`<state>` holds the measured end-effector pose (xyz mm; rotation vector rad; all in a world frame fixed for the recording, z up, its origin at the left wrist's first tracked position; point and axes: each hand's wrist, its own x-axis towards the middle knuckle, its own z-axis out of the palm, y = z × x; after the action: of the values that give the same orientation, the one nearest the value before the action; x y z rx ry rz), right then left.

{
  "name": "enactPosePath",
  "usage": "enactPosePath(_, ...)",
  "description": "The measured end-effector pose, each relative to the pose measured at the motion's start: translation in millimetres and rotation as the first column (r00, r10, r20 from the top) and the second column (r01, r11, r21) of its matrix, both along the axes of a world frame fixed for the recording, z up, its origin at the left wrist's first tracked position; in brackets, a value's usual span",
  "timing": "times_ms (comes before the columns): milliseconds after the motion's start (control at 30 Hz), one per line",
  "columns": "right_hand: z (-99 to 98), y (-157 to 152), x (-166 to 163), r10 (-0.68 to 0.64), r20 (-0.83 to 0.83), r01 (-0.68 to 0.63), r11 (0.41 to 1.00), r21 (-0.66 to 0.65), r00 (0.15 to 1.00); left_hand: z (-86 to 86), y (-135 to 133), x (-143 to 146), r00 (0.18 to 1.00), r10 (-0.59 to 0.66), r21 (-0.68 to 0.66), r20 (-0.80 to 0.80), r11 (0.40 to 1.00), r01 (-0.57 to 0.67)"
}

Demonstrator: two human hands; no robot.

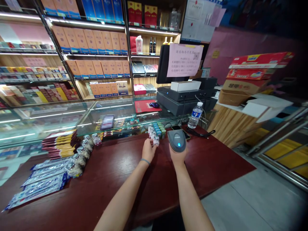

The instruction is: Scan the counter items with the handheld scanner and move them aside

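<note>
My right hand (178,157) is wrapped round a grey barcode scanner (177,140) with a blue light showing on its top. To its left, my left hand (148,150), with a band at the wrist, has thumb and fingers closed on a small clear jar (156,140) with a silvery lid. This jar stands at the near end of a row of similar little jars (150,129). Beside that row are small blue containers (158,130) and green ones (163,131). The jar's contents are too small to make out.
Blue-silver packets (43,179), stacked maroon-yellow packs (60,144) and lidded jars (83,152) occupy the dark red table's left. A water bottle (195,115), black cable (201,132) and monitor (166,65) stand behind the scanner. Boxes (250,74) are piled at right.
</note>
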<state>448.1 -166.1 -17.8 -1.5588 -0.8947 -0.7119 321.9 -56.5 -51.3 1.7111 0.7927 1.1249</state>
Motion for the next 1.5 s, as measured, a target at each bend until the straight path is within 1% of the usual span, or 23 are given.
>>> enactPosePath(200,2.7,-2.1,-1.5,-0.014,-0.055,0.011,0.999,-0.046,0.998,-2.2,-1.7,-0.2,1.000,0.017,-0.002,0.012,1.000,-0.016)
enactPosePath(400,7.5,-2.1,-2.6,-0.041,-0.001,0.041,0.999,-0.032,0.999,-4.8,-2.6,-1.8,1.000,0.029,-0.024,0.008,0.999,-0.029)
enactPosePath(500,7.3,-1.8,-2.2,-0.045,0.017,0.045,0.999,-0.030,0.999,-4.2,-3.5,-3.2,0.997,0.075,0.011,-0.013,0.997,-0.075)
enactPosePath(600,5.5,-1.6,-1.2,-0.064,0.013,0.065,0.996,-0.060,0.998,-0.9,-7.8,-9.1,0.994,0.102,0.047,-0.027,0.994,-0.101)
enactPosePath(667,5.1,-1.5,-1.0,-0.078,0.030,0.080,0.993,-0.085,0.997,1.8,-12.4,-17.2,0.995,0.096,0.029,-0.022,0.995,-0.095)
enactPosePath(767,7.7,-1.3,-3.5,-0.099,0.040,0.104,0.987,-0.125,0.994,5.5,-17.0,-37.5,0.996,0.091,0.016,-0.016,0.996,-0.090)
enactPosePath(833,11.2,-1.0,-7.1,-0.105,0.074,0.114,0.985,-0.131,0.992,8.2,-14.4,-57.3,0.994,0.112,0.024,-0.012,0.993,-0.112)
enactPosePath(900,15.0,-0.2,-12.0,-0.107,0.091,0.118,0.985,-0.126,0.990,11.8,-6.1,-82.5,0.985,0.171,0.030,-0.005,0.985,-0.171)
enactPosePath(967,18.1,1.1,-18.1,-0.097,0.114,0.112,0.986,-0.127,0.989,16.4,6.8,-112.6,0.966,0.259,0.041,0.009,0.965,-0.259)
enactPosePath(1067,21.0,4.2,-29.0,-0.016,0.118,0.029,0.994,-0.103,0.993,23.2,28.8,-162.4,0.916,0.398,0.071,0.054,0.913,-0.401)
enactPosePath(1167,21.8,7.5,-41.5,0.073,0.149,-0.056,0.992,-0.114,0.986,27.0,47.8,-207.8,0.825,0.556,0.069,0.100,0.823,-0.563)
enactPosePath(1233,21.6,9.2,-50.1,0.122,0.185,-0.099,0.987,-0.127,0.975,26.8,57.4,-230.2,0.780,0.616,0.078,0.111,0.777,-0.625)
enactPosePath(1333,19.8,11.1,-62.0,0.204,0.241,-0.168,0.972,-0.163,0.949,24.2,67.9,-248.1,0.759,0.641,0.066,0.115,0.757,-0.649)
enactPosePath(1500,11.3,15.0,-76.1,0.355,0.308,-0.297,0.929,-0.219,0.883,20.7,80.9,-248.5,0.731,0.673,0.052,0.110,0.731,-0.681)
